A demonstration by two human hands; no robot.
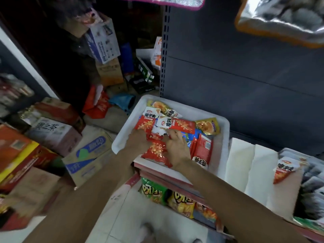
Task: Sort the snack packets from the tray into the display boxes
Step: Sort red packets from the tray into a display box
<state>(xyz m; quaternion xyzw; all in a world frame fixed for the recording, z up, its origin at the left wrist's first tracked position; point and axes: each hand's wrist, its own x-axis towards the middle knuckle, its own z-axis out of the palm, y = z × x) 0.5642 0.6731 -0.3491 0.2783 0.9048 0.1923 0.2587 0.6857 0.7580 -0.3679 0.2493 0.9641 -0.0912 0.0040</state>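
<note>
Behind the work area I see a dark grey shelf panel (245,76) filling the upper right. Cardboard cartons (87,155) are stacked on the floor at left, some printed blue, some red. A white tray (122,137) sits at centre on a stack of red-edged boxes, one corner against the shelf upright. White display boxes (245,163) stand just right of the tray; one further right holds a red-and-white packet (284,171) standing on end. Below the tray, green and yellow chip bags (168,195) lie on a lower shelf.

Snack packets (175,125) are heaped in the tray: red-and-white ones on top, two gold ones toward the back edge, blue and red ones along the right side.

I note both forearms reaching into the tray from below. My left hand (138,139) lies on the pile at the left side, fingers buried among red packets; I cannot tell whether it has hold of any. My right hand (177,146) rests knuckles-up on the heap, fingers bent over a crinkled red packet (156,151) and the ones beneath; whether it actually clasps one, I cannot tell. The two hands are close together, the crinkled packet between them.
</note>
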